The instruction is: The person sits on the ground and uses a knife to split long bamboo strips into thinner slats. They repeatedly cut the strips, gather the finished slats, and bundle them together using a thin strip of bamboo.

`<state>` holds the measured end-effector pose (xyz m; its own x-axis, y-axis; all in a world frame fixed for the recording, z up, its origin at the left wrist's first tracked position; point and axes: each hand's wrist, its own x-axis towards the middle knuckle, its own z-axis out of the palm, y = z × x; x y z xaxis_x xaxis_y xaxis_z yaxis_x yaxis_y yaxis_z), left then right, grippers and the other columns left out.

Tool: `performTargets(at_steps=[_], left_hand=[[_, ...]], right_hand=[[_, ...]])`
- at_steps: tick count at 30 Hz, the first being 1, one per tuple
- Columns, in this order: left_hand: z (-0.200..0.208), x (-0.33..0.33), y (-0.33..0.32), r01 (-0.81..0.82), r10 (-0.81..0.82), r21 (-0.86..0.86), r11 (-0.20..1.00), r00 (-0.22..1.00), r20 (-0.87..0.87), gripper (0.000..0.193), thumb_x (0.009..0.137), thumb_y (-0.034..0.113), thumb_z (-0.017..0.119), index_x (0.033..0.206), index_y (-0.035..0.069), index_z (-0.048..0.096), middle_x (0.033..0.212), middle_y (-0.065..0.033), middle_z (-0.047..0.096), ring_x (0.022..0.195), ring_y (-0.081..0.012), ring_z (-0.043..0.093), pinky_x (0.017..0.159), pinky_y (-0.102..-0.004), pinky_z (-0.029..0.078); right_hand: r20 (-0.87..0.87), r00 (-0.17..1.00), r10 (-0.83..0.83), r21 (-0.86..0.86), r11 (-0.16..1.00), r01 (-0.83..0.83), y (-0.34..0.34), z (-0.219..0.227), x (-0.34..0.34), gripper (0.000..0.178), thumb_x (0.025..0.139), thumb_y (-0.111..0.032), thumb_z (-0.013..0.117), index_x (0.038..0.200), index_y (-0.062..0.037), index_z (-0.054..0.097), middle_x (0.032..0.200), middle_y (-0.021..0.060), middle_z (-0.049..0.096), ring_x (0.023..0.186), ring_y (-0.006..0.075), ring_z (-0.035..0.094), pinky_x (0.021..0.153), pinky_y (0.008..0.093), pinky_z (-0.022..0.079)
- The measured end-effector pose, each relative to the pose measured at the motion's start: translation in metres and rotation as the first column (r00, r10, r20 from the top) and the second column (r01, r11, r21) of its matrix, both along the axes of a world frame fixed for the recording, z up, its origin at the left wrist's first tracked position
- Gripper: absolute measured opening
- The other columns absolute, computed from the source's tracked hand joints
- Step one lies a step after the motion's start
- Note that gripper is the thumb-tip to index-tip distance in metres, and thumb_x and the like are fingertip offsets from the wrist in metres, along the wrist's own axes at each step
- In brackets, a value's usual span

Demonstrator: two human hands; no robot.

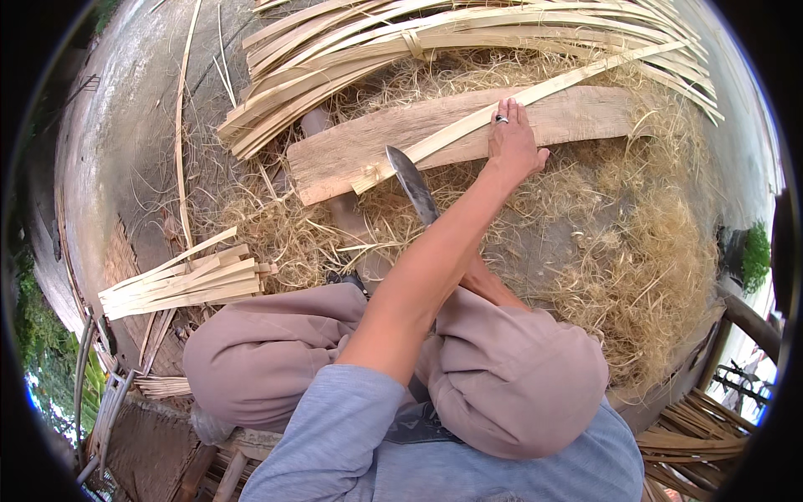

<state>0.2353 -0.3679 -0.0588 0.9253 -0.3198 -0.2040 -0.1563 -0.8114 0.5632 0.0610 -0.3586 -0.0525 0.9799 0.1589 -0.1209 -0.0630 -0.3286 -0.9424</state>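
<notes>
A long pale bamboo strip lies slantwise across a weathered wooden plank. On the strip rests my left hand, its fingers stretched out flat and its thumb apart; a ring shows on one finger. My left arm crosses in front of me to the right. Beneath it, my right forearm comes from beside my right knee. The left forearm hides my right hand and the handle of a large knife. The knife's dark blade points up and left, in line with my right forearm, its tip close to the strip's near end.
Beyond the plank lies a big tied bundle of bamboo strips. A smaller bundle lies left of my knees. Curly shavings cover the ground around the plank, heaped at the right. More strips lie at the lower right.
</notes>
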Motion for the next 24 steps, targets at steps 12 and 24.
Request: performTargets(at_steps=[12, 24], left_hand=[[0.008, 0.011, 0.021, 0.088, -0.092, -0.046, 0.995, 0.989, -0.114, 0.102, 0.088, 0.052, 0.065, 0.156, -0.01, 0.021, 0.164, -0.028, 0.02, 0.155, -0.0371, 0.016, 0.125, -0.0398, 0.024], [0.002, 0.006, 0.012, 0.039, -0.042, -0.038, 0.999, 0.995, -0.086, 0.108, 0.084, 0.05, 0.07, 0.158, -0.008, 0.017, 0.167, -0.0232, 0.017, 0.157, -0.0342, 0.012, 0.128, -0.0394, 0.011]], right_hand=[[-0.231, 0.973, -0.01, 0.04, 0.999, 0.02, 0.004, -0.019, -0.007, 0.036, 0.093, -0.024, 0.065, 0.116, 0.0035, 0.064, 0.104, 0.0221, 0.072, 0.1, 0.0344, 0.069, 0.087, 0.0441, 0.053], [-0.259, 0.966, 0.009, 0.029, 1.0, -0.002, 0.006, -0.021, -0.005, 0.037, 0.092, -0.025, 0.068, 0.118, 0.0014, 0.064, 0.107, 0.0207, 0.072, 0.101, 0.0302, 0.069, 0.086, 0.0428, 0.053]])
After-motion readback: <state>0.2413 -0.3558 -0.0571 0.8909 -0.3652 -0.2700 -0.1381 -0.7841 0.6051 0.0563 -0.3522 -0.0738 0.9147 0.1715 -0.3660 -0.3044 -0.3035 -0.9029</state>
